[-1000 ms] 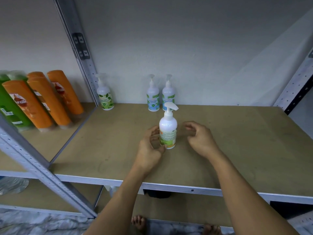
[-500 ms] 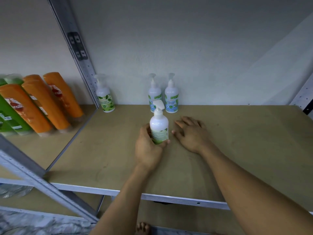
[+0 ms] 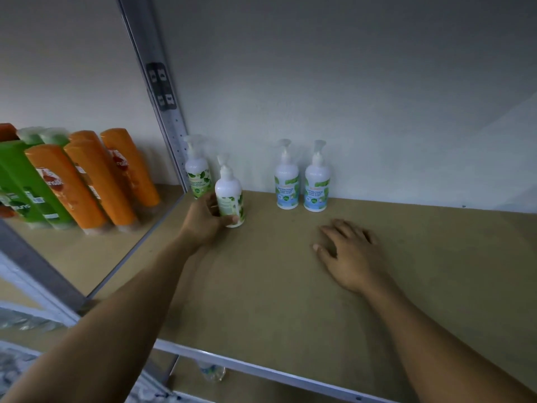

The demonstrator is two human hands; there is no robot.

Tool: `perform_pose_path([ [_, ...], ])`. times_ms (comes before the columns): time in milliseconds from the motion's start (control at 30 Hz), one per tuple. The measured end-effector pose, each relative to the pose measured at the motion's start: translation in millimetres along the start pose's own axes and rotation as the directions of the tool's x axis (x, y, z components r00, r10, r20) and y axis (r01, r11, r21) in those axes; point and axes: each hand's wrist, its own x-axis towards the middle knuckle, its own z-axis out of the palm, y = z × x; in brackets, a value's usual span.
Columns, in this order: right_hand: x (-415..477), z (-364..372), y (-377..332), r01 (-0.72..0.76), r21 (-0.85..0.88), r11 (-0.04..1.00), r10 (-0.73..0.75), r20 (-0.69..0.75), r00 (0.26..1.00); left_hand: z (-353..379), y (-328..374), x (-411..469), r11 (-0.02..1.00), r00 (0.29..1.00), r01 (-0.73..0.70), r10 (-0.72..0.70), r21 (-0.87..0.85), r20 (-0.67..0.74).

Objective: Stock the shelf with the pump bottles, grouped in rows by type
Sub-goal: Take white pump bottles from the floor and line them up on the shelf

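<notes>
Bottle (image 3: 229, 193) at 11 o'clock, probably light, rigid, slick: we are holding its lower body, left hand (image 3: 203, 222) fingers (image 3: 210, 200) curled round; right hand (image 3: 348, 254) lying spread.

White pump bottles (image 3: 229, 193) with green leaf labels, two blue-labelled (image 3: 316, 181), orange bottles (image 3: 87, 181) beside.

Stockroom — metal shelving (image 3: 162, 91), shampoo bottles (image 3: 87, 181)

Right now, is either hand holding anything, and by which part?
The left hand grips the green-label pump bottle round its lower body; the right hand rests on the shelf, empty.
</notes>
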Motion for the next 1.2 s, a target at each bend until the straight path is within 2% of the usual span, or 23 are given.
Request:
perform_pose_path([
  [167,1.9,1.9,0.3,-0.01,-0.009,1.0,0.01,0.007,1.0,-0.6,-1.2,21.6,0.998,0.996,-0.03,0.035,-0.055,0.078],
  [300,1.8,-0.6,-1.2,-0.021,-0.011,1.0,0.021,0.018,1.0,1.7,-8.7,20.6,0.997,0.995,-0.068,0.07,-0.029,0.078],
  [400,-0.1,-2.9,-3.9,-0.026,-0.001,1.0,0.026,0.017,1.0,-3.6,-18.5,6.8,0.983,0.999,-0.046,0.045,0.178,0.008],
  [467,-0.3,-3.5,-5.2,-0.028,0.011,1.0,0.028,0.016,0.999,-15.1,-26.3,-5.9,0.911,0.998,-0.056,0.056,0.409,0.013],
  [533,-1.2,-4.5,-7.2,-0.035,0.014,0.999,0.035,0.026,0.999,-32.8,-37.6,-16.8,0.818,0.992,-0.122,0.099,0.562,0.072],
  [633,-1.2,-6.0,-10.3,-0.032,0.037,0.999,0.031,0.043,0.999,-65.2,-57.4,-27.6,0.741,0.988,-0.152,0.105,0.654,0.111],
  [700,-0.3,-9.0,-17.5,-0.009,0.152,0.988,0.009,-0.003,1.0,-78.1,-67.4,-29.8,0.716,0.989,-0.145,0.094,0.683,0.112],
  [800,10.2,-10.8,-46.4,0.03,0.454,0.891,0.015,-0.096,0.995,-77.0,-71.5,-31.0,0.668,0.988,-0.152,0.116,0.728,0.1],
  [933,49.4,-6.1,-105.2,0.003,0.739,0.674,0.005,-0.009,1.0,-73.1,-74.9,-29.5,0.635,0.987,-0.157,0.116,0.756,0.108],
  [1000,74.6,-1.6,-128.5,-0.008,0.792,0.61,-0.019,0.025,1.0,-73.0,-76.2,-28.3,0.622,0.985,-0.173,0.097,0.763,0.144],
  [1133,118.9,9.1,-153.1,-0.021,0.818,0.574,-0.072,0.076,0.995,-71.6,-76.7,-24.2,0.611,0.98,-0.181,0.045,0.771,0.194],
  [1200,134.4,16.5,-157.2,-0.038,0.861,0.507,-0.131,0.121,0.984,-71.6,-77.4,-21.6,0.604,0.977,-0.183,0.028,0.776,0.209],
])
